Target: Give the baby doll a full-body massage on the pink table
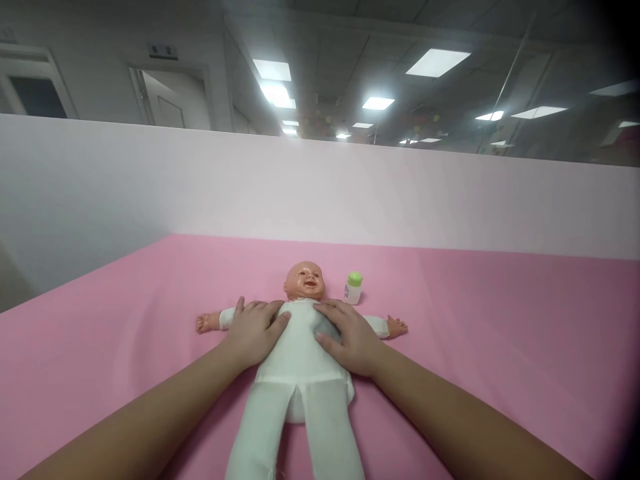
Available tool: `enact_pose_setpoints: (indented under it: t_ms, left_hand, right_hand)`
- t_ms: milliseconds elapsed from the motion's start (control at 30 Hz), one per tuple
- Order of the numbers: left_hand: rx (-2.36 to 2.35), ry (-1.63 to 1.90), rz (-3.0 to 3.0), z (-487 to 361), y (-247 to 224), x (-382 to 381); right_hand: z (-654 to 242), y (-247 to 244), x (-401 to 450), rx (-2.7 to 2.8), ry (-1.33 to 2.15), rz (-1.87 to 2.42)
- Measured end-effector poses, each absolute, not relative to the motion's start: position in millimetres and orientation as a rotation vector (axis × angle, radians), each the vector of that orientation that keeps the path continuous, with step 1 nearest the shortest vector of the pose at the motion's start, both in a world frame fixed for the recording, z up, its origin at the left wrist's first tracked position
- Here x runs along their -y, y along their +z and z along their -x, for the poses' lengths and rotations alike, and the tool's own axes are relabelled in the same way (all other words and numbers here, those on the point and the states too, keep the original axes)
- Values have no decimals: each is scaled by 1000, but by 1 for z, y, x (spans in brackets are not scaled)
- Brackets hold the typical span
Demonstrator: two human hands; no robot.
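A baby doll (300,353) with a white cloth body lies face up, its head at the far end and its arms spread out sideways. My left hand (255,330) rests flat on the doll's chest and shoulder at the left, fingers apart. On the other side of the chest lies my right hand (350,337), its fingers spread and slightly bent, with a grey shadow beneath it. Neither hand is closed around anything. A small white bottle with a green cap (353,289) stands beside the doll's head, just beyond my right hand.
The doll lies on a pink surface (480,333). A white partition (350,193) rises along its far edge, and a pale wall bounds it at the left. Beyond are a doorway (175,100) and ceiling lights.
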State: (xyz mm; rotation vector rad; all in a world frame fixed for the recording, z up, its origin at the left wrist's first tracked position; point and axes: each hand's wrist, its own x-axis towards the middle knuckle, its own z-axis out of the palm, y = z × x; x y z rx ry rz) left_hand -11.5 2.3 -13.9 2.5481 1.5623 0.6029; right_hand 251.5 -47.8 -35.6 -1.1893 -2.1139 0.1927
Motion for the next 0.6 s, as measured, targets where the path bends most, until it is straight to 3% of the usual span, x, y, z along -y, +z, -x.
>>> enact_pose_setpoints:
  t_ms: [167, 400, 600]
  left_hand:
    - [-1526, 708, -2498, 12, -12, 1]
    - [-1496, 720, -2487, 12, -14, -2]
    - [-1515, 705, -2505, 11, -15, -2]
  right_hand:
    - [-248, -24, 61, 2078, 91, 1095]
    - [-213, -4, 112, 2472, 277, 397]
    - [-217, -10, 100, 2494, 358, 546]
